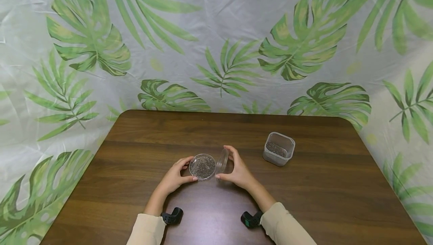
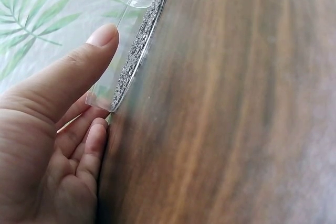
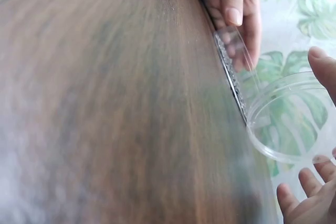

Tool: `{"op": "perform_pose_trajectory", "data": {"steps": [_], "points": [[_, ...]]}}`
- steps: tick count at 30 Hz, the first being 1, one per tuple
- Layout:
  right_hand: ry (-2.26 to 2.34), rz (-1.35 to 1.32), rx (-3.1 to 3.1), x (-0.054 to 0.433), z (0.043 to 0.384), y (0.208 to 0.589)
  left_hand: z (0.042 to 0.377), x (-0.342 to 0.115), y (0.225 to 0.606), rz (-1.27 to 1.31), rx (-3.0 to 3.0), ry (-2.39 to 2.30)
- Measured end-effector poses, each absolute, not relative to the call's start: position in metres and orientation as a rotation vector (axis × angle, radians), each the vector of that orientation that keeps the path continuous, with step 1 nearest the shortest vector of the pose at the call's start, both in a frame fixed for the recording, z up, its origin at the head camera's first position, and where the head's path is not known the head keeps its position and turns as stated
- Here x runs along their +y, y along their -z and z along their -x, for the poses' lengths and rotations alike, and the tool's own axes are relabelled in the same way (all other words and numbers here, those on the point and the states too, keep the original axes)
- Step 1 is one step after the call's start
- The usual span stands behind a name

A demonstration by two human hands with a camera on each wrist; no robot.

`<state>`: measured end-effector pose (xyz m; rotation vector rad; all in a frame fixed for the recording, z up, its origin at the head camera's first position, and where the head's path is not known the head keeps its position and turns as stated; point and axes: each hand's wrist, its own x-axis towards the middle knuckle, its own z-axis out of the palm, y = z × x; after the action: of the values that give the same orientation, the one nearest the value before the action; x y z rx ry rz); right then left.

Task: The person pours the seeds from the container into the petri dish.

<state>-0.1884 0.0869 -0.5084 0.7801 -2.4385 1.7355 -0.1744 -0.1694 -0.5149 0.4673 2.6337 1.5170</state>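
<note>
A clear petri dish [image 1: 202, 167] with a layer of grey-brown grains stands on the table, between the thumb and fingers of my left hand [image 1: 174, 175]. The left wrist view shows the grains [image 2: 137, 51] lying low against the dish's bottom. My right hand [image 1: 241, 171] grips a clear round lid [image 1: 222, 161] by its edge. Tilted almost upright, the lid is just right of the dish. In the right wrist view the lid [image 3: 294, 116] appears wide and see-through, with the thumb above and the fingers below.
To the right, a square clear plastic container [image 1: 274, 159] stands on the brown wooden table [image 1: 152, 132], with dark grains and a clear-edged piece inside. A leaf-patterned cloth [image 1: 230, 23] hangs behind the table. Each wrist wears a black camera band.
</note>
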Motion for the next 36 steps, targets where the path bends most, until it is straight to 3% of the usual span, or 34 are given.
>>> {"op": "perform_pose_trajectory", "data": {"steps": [8,14,19,30,36], "points": [[-1.861,-0.865,-2.393,0.08,0.178,0.484,0.169,-0.164,0.504,-0.473,2.645,-1.523],[-1.874,-0.872,-2.417,0.076,0.183,0.493,0.158,-0.158,0.476,-0.488,2.622,-1.509],[-1.826,-0.845,-2.456,0.075,0.195,0.522,0.158,-0.159,0.475,-0.492,2.609,-1.517],[-1.767,-0.792,-2.538,0.072,0.194,0.522,0.158,-0.158,0.477,-0.476,2.628,-1.517],[-1.716,-0.762,-2.569,0.071,0.192,0.522,0.167,-0.163,0.499,-0.473,2.636,-1.518]]}}
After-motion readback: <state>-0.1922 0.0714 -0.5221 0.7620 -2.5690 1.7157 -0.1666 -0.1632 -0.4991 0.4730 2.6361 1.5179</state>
